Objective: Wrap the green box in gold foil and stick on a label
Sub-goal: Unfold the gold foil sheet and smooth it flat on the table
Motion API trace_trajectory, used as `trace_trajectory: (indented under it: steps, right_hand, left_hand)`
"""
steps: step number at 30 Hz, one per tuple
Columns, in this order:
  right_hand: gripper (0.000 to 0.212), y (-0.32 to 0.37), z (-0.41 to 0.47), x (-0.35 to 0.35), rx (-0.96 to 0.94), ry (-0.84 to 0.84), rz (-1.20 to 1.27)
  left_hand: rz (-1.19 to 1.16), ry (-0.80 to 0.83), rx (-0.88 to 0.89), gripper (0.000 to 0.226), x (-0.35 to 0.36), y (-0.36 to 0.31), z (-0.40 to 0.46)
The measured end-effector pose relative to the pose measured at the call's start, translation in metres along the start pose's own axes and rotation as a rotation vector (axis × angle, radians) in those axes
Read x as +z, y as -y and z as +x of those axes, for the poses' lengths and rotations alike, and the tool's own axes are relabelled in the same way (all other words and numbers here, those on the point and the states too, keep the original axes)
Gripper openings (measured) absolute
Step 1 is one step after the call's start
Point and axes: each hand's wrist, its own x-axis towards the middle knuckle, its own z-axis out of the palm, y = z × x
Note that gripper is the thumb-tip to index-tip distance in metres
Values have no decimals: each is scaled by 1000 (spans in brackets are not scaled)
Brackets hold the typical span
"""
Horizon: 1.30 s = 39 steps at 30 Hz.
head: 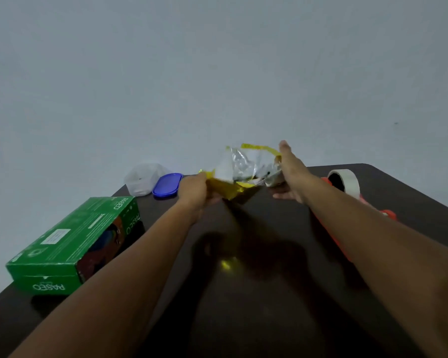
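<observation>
The green box [73,244] lies bare on the tabletop [269,293] at my near left, so I judge wrapping has not begun and the label is still to come. My left hand [194,188] is closed on one edge of the crumpled gold foil [243,171] at the far edge; my right hand [291,169] is spread open against its other side. Both hands are well apart from the box.

A plain room at home, it seems

A dark brown table [243,306] stands against a bare pale wall [217,73], with a clear plastic container [142,179] and its blue oval lid [166,185] on it.
</observation>
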Motion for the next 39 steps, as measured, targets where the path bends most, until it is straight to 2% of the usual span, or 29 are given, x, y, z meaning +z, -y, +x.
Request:
trace_trajectory:
  steps: [2,4,6,7,8,10,11,13,14,16,18,20,22,24,25,27,29,30,32,33,35,37,39]
  right_hand:
    - [56,-1,-2,-4,13,10,42]
    - [41,-3,-6,-5,9,17,59]
    - [29,-6,-7,-4,-8,27,50]
    - [26,-8,-4,-3,-18,39,41]
    - [24,-9,-3,-1,-34,48,30]
    - [23,-11,1,2,-54,54,19]
    - [21,-12,3,2,-42,41,8]
    - [19,-16,6,0,8,-4,-21]
    - [23,-20,8,-2,30,-31,-46]
    - [30,-28,13,-8,0,-151,-228]
    - [43,-34,16,-11,-187,-294,-698]
    - [64,-42,19,-13,-501,-412,-1241]
    - [72,-43,19,-10,-847,-470,-1535]
    - [58,-43,21,-3,-1035,-371,-1560]
    - [50,-44,22,1,-1037,-254,-1535]
    - [41,-46,19,9,-769,59,-1390]
    - [34,-52,19,13,-536,239,-1272]
    - [32,-55,19,15,-491,274,-1253]
    - [23,-60,22,19,-459,290,-1292]
    - [20,-60,23,22,-461,271,-1321]
    - [16,-60,26,25,-492,221,-1297]
    - [17,-57,29,26,-494,178,-1277]
    - [22,-58,31,23,-486,126,-1287]
  left_hand:
    - [-99,-66,-138,25,-21,7,12]
    - [30,-97,-182,33,-34,14,15]
    - [422,-186,-16,45,-36,17,10]
    - [594,-237,158,47,-35,18,8]
    - [669,-244,361,46,-33,16,3]
    - [763,-90,632,34,-26,9,-6]
    - [830,31,666,27,-21,7,-7]
    - [991,273,632,24,-12,4,-12]
    - [1145,393,603,26,-8,2,-16]
    - [1371,501,576,28,0,8,-12]
    - [1323,449,518,21,-3,14,-2]
    - [1227,403,452,2,-7,17,2]
    - [1234,422,456,27,-9,17,4]
    - [1202,508,459,58,-8,14,3]
    - [1163,582,376,75,-8,12,5]
    - [1199,687,190,106,-11,7,9]
    - [1350,790,112,118,-14,-2,5]
    - [1364,859,77,109,-16,-5,4]
    - [1333,929,43,73,-22,-11,1]
    - [1328,901,82,57,-24,-13,1]
    - [1288,724,220,32,-26,-11,10]
    - [1251,605,291,31,-24,-1,16]
    - [1252,603,238,39,-23,15,15]
